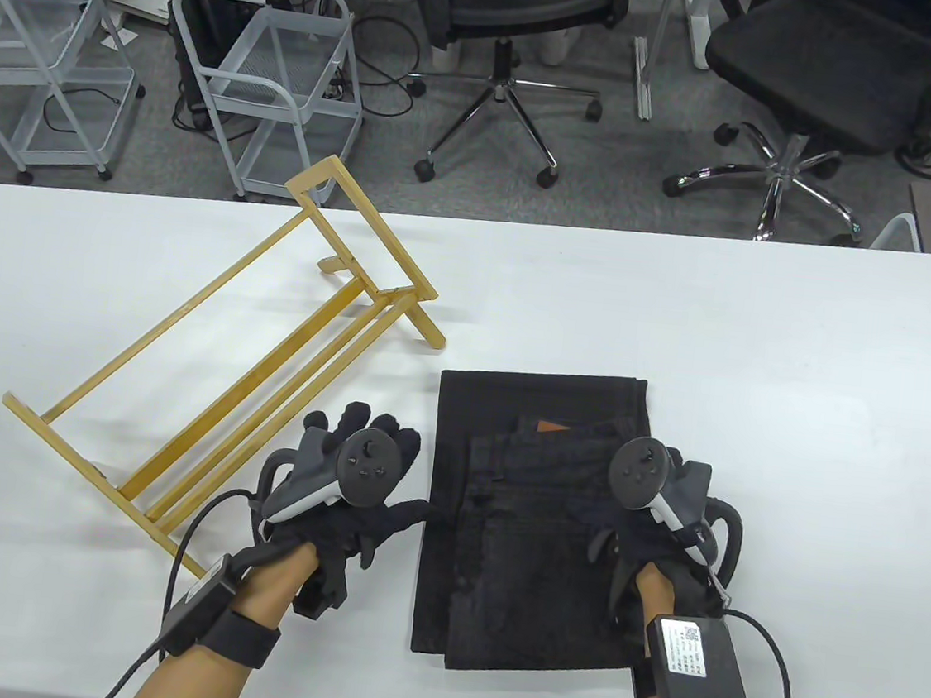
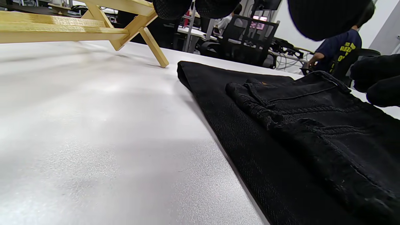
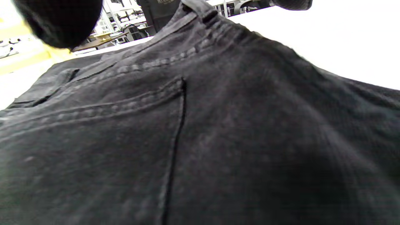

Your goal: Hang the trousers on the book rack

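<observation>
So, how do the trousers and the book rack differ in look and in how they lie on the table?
The trousers are black cloth, folded into a flat stack; the book rack is an open frame of pale wooden bars. The trousers lie square to the table's near edge, while the book rack lies slantwise. The right hand is over the trousers; the left hand is between them and the book rack. Both are on the white table.

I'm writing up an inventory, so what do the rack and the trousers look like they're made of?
The rack looks like light wood, maybe bamboo: pale yellow slats, faint grain, matte finish. The trousers look like black denim: twill weave and raised seam stitching show in the wrist views, with a small tan patch at the waist.
</observation>
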Available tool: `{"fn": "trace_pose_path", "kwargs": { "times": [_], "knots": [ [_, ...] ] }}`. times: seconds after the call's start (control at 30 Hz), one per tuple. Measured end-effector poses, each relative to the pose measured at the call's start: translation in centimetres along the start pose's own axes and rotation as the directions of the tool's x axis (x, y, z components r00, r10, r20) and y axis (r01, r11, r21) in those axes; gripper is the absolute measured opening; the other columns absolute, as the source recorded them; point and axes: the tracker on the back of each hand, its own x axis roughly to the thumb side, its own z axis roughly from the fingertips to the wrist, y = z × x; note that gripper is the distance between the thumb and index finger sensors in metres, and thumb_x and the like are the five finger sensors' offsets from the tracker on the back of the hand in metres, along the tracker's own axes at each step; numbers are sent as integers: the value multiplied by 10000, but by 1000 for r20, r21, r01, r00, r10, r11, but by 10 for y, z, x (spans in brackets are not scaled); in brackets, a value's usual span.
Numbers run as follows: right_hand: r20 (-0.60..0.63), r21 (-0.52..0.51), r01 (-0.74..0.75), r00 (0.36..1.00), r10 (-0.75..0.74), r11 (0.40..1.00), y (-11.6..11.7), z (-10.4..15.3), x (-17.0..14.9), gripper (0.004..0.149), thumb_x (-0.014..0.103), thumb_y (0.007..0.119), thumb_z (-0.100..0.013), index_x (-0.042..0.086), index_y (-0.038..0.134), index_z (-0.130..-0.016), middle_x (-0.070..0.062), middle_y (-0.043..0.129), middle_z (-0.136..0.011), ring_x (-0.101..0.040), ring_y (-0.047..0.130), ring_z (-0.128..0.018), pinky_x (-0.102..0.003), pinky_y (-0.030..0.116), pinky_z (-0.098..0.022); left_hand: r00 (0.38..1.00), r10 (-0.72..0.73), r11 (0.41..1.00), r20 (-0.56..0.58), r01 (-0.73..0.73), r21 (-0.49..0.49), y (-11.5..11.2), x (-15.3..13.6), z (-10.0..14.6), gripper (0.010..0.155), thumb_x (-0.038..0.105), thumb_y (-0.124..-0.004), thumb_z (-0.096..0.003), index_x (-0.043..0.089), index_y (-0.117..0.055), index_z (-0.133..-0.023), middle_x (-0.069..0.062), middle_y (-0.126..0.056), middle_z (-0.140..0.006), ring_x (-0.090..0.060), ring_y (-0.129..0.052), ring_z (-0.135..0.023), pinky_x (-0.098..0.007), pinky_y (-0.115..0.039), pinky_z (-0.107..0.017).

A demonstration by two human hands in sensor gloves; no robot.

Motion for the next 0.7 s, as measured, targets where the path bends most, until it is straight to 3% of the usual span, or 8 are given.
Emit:
{"fn": "trace_pose_path", "kwargs": {
  "times": [0.7],
  "knots": [
    [-173,140,-15,984,40,990,19,-21,-8,1117,659,783,-325,-27,199,-984,-359,278,-1045,-621,568,-866,-753,594,-539,1000,21,1000,-13,-21,-13,3,-2,-1,850,660,-692,-352,247,-449,-1054,-70,-430,-1178,-412,-246,-1121,-705,-128,-693]
  ]
}}
